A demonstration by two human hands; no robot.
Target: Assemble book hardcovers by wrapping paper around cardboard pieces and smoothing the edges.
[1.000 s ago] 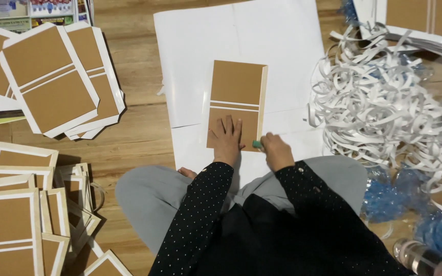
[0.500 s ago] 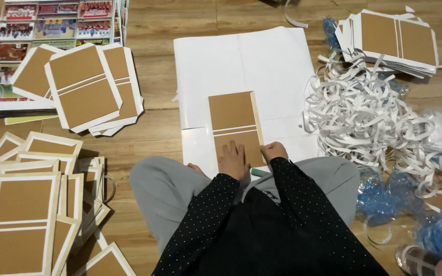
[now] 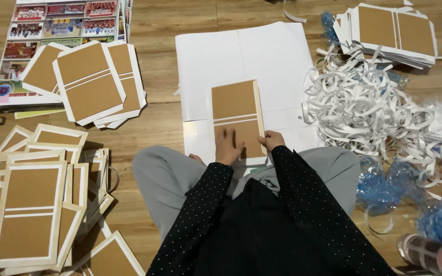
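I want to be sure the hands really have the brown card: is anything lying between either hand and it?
Nothing visible does. The left hand lies flat on the lower half of the brown card, and the right hand touches its lower right edge. The card lies on a white sheet, with the paper strips off to the right.

Setting: a home floor used as a craft workspace. Surface: wood-plank flooring, on which the person sits cross-legged. Evidence: stacks of brown card panels with white borders at upper left, a larger heap of the same at lower left, and another stack at upper right; a tangled pile of white paper strips (trimmings, by their look); white sheets as a work mat; printed photo posters; crumpled blue plastic.
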